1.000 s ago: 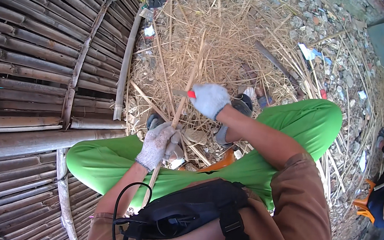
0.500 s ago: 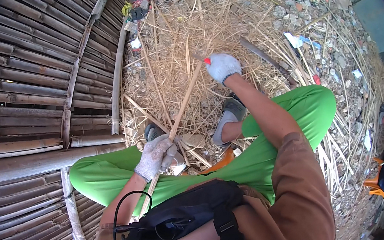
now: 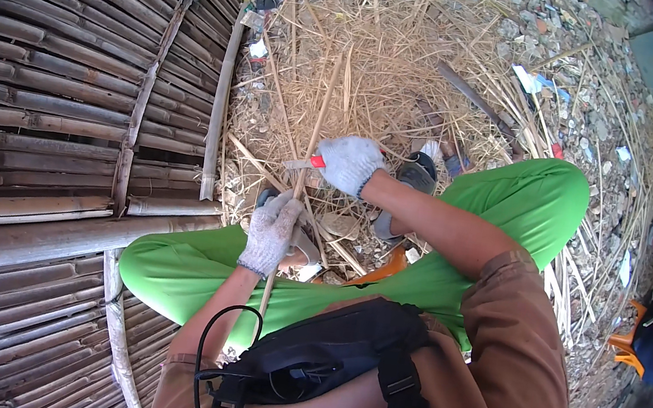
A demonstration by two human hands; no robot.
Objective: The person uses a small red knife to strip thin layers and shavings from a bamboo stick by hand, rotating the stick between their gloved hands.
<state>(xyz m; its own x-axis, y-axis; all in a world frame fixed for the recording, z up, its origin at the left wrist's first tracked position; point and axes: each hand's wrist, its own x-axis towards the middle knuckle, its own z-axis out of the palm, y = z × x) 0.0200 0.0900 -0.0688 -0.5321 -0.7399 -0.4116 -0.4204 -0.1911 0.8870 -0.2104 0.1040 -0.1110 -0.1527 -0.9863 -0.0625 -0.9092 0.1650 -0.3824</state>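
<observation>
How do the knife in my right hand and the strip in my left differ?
The visible part of the knife is short; the strip is long. The knife shows a red part; the strip is plain tan. The knife points leftward; the strip runs forward. Both are slim and hand-held.

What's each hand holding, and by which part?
Left hand: strip, partway along its length. Right hand: knife, by its red handle, mostly hidden.

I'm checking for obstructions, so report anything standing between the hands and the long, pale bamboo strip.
Nothing visible stands in the way. The white-gloved left hand holds the long, pale bamboo strip, and the flat, red-handled blade in the white-gloved right hand crosses it; whether blade and strip touch is unclear.
</observation>
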